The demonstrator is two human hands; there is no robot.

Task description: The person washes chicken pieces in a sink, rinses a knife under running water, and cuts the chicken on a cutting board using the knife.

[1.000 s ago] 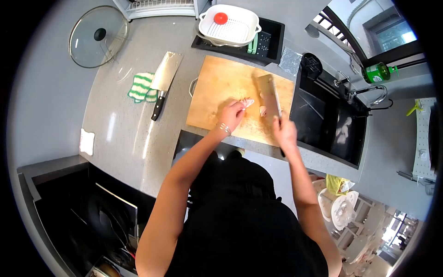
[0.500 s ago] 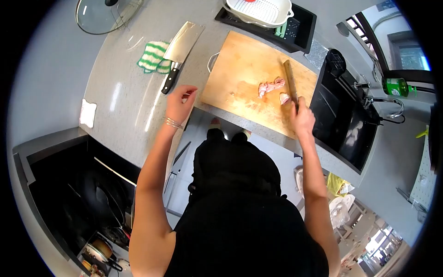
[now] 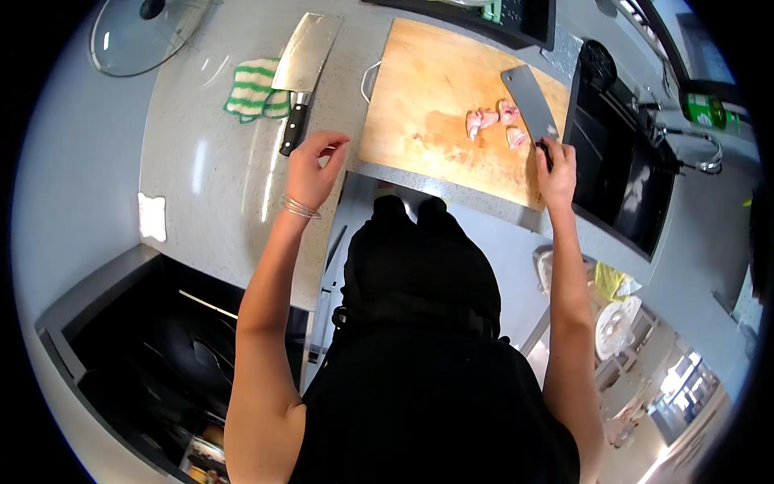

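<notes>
My right hand (image 3: 556, 173) is wrapped round the black handle of a cleaver (image 3: 530, 101). The cleaver's broad grey blade lies over the right side of a wooden cutting board (image 3: 427, 77), its side facing up. Just left of the blade are three pieces of raw meat: one (image 3: 481, 123) a little apart, another (image 3: 508, 111) near the blade, and a third (image 3: 516, 138) below it. My left hand (image 3: 313, 171) hovers off the board's left edge, loosely curled with nothing visible in it. Near its fingers is the black handle of a second cleaver (image 3: 306, 60).
Under the second cleaver lies a green-and-white striped cloth (image 3: 256, 89). A glass lid (image 3: 145, 32) sits at the upper left. Right of the board is a black sink (image 3: 617, 173) with a tap (image 3: 697, 149). A black drainer (image 3: 516, 20) stands behind. A hob (image 3: 173, 343) is at lower left.
The cleaver in my right hand has turned from edge-on to flat and moved right. The meat strip now shows as two pieces. My left hand stays empty beside the board.
</notes>
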